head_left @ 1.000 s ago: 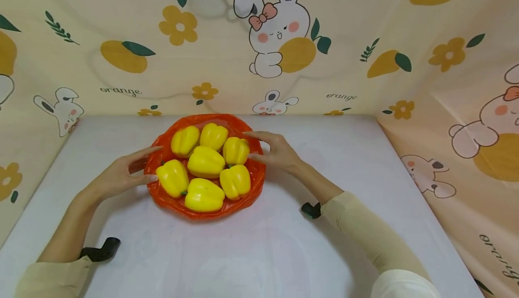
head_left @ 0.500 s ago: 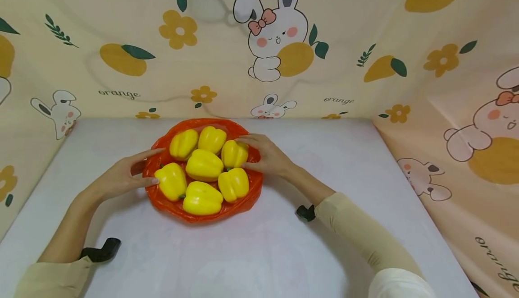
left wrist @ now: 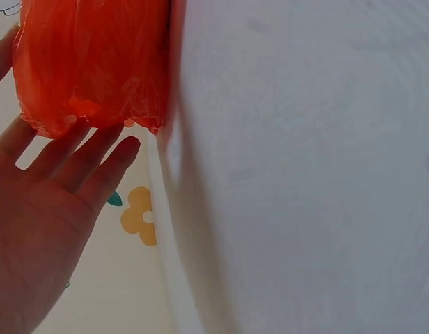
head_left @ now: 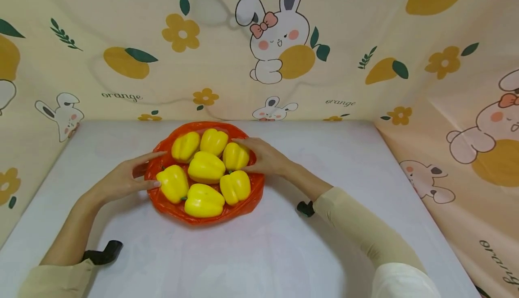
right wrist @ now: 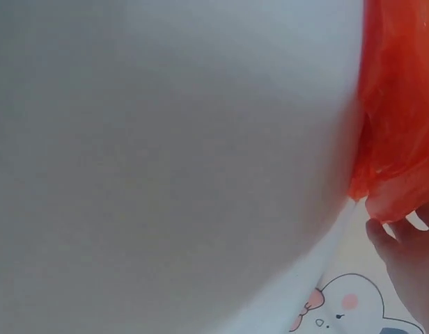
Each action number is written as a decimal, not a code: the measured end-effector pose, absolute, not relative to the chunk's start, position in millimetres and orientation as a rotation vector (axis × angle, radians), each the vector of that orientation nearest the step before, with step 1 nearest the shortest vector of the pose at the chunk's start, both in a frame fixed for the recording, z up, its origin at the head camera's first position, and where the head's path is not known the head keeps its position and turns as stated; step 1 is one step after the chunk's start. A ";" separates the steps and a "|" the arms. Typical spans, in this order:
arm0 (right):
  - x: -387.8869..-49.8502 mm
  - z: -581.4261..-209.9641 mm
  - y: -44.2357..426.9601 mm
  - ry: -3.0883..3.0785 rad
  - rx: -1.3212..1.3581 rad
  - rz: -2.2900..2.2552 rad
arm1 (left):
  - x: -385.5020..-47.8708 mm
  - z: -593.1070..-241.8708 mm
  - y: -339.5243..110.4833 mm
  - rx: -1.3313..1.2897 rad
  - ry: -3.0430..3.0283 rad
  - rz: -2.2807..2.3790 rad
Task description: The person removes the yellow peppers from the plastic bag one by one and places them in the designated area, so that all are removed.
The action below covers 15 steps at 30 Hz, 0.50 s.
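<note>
A red plastic bag [head_left: 256,194] stands with its round mouth spread wide at the middle left of the table. Several yellow bell peppers [head_left: 206,167] lie inside it. At the bag's left side is my left hand [head_left: 121,178], its fingers extended along the rim and the thumb beside the left pepper. In the left wrist view those fingers reach the bag's wall [left wrist: 96,62]. My right hand [head_left: 266,158] lies over the right rim, with fingers and thumb spread around the rightmost pepper [head_left: 236,157]. The right wrist view has its fingertips against the red plastic [right wrist: 406,104].
The white tabletop [head_left: 259,253] extends in front of the bag and to its right. A printed cloth [head_left: 344,27] with rabbits and oranges hangs behind and along both sides. Black wrist mounts [head_left: 107,252] sit at the forearms.
My right hand has moved a little left, over the bag's rim toward the rightmost pepper. My left hand stays at the left side; the peppers keep their arrangement.
</note>
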State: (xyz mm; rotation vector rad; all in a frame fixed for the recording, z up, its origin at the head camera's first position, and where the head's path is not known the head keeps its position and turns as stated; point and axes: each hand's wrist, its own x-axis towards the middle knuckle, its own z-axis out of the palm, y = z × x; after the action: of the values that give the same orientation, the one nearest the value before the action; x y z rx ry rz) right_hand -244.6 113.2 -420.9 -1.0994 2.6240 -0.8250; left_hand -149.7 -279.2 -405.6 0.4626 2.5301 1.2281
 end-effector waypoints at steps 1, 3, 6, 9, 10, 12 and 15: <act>-245.8 -420.4 112.7 2.631 -1.108 -0.807 | -149.6 -405.6 -279.3 0.462 2.533 1.224; -247.7 -419.5 112.6 2.656 -1.130 -0.775 | -149.6 -406.0 -279.5 0.460 2.535 1.221; -250.6 -420.0 113.7 2.706 -1.168 -0.727 | -149.4 -405.8 -279.8 0.460 2.544 1.214; -252.3 -420.3 115.4 2.722 -1.192 -0.732 | -149.6 -405.6 -279.8 0.458 2.550 1.213; -252.9 -420.4 115.8 2.719 -1.197 -0.739 | -149.5 -405.2 -279.8 0.463 2.549 1.218; -253.3 -419.9 116.7 2.714 -1.199 -0.761 | -149.6 -405.1 -279.6 0.463 2.553 1.217; -253.5 -417.2 117.7 2.708 -1.202 -0.803 | -149.2 -405.4 -279.6 0.463 2.562 1.214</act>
State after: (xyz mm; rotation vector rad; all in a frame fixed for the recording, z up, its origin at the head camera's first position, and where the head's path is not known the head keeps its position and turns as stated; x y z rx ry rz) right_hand -253.5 117.7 -417.2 -1.2020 2.7076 -0.8033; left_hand -149.2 -279.6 -405.4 0.4632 2.5619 1.2138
